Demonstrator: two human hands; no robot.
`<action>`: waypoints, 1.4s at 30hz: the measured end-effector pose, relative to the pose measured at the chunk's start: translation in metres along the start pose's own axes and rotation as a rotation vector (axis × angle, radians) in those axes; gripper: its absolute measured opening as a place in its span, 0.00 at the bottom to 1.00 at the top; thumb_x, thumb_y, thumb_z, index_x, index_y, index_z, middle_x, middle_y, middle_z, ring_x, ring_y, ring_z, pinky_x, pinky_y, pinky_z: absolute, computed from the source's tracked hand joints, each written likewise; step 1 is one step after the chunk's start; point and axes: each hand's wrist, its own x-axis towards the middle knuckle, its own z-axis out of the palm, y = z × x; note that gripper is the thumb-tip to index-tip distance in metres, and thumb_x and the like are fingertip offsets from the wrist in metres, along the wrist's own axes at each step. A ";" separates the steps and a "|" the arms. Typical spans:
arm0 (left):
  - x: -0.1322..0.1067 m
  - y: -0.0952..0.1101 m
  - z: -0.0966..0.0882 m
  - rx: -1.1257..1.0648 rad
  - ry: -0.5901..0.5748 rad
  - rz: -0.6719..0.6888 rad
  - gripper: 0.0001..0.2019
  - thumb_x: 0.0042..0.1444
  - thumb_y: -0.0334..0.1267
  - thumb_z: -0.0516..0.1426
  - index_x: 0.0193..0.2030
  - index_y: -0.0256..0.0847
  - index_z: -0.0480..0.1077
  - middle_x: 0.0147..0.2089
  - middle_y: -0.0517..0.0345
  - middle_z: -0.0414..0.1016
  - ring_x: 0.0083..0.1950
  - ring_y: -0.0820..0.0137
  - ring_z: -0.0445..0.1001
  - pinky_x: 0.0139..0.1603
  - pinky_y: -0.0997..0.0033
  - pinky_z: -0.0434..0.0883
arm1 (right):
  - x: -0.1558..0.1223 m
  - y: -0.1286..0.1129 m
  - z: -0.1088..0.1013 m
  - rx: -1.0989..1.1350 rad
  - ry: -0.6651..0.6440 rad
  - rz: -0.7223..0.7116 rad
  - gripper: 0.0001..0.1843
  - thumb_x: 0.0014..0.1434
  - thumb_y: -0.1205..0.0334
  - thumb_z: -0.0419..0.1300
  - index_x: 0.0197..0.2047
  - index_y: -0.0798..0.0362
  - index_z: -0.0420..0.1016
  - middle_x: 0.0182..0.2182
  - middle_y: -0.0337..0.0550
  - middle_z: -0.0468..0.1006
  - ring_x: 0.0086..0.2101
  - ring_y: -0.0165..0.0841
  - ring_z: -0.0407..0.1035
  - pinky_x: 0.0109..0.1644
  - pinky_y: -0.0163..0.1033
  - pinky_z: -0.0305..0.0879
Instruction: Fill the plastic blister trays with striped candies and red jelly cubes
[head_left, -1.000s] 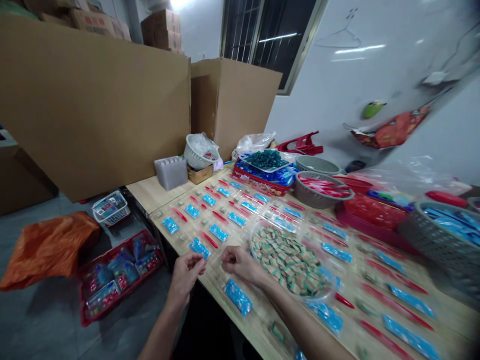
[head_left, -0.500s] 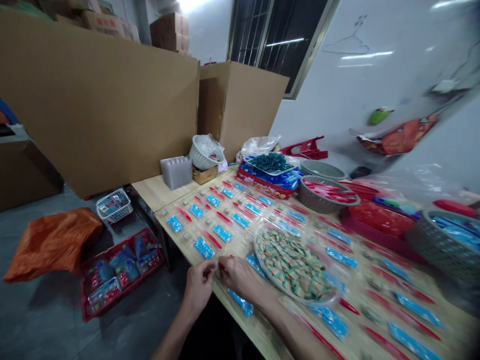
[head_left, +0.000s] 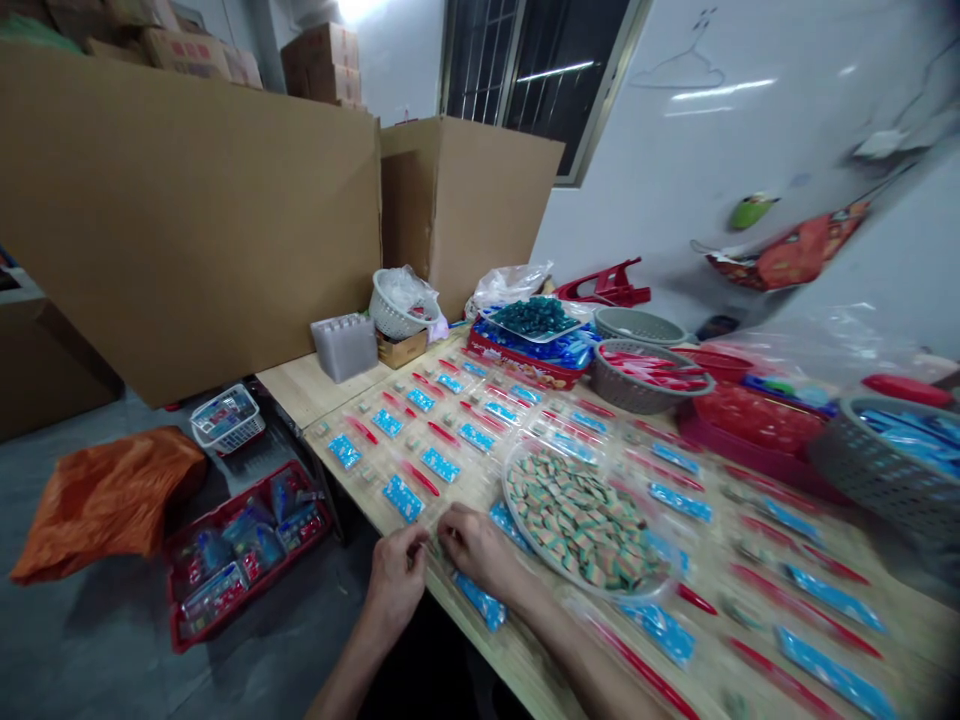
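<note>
In the head view, the left hand (head_left: 397, 578) and the right hand (head_left: 480, 552) are hovering just beside each other above a wooden table (head_left: 315, 392). Their fingertips (head_left: 444, 530) are curling into tight pinches, and anything between them is too small to tell. A blue packet (head_left: 480, 602) is lying just below the right hand, and a round clear tray of striped candies (head_left: 581, 525) is sitting beside it. Rows of red strips (head_left: 420, 478) and other blue packets (head_left: 403, 498) are covering the table. A grey basket (head_left: 877, 470) is standing at the far right. Below the table's left edge, a red crate (head_left: 247, 550) and an orange bag (head_left: 105, 505) are lying on the floor, with large cardboard boxes (head_left: 187, 220) rising behind.
</note>
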 end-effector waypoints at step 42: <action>0.008 0.013 -0.005 -0.064 -0.002 -0.085 0.11 0.45 0.31 0.51 0.30 0.41 0.75 0.31 0.56 0.80 0.34 0.65 0.77 0.35 0.70 0.71 | 0.005 0.008 -0.015 0.156 0.109 0.076 0.07 0.51 0.71 0.56 0.29 0.54 0.75 0.28 0.41 0.77 0.30 0.30 0.69 0.34 0.32 0.58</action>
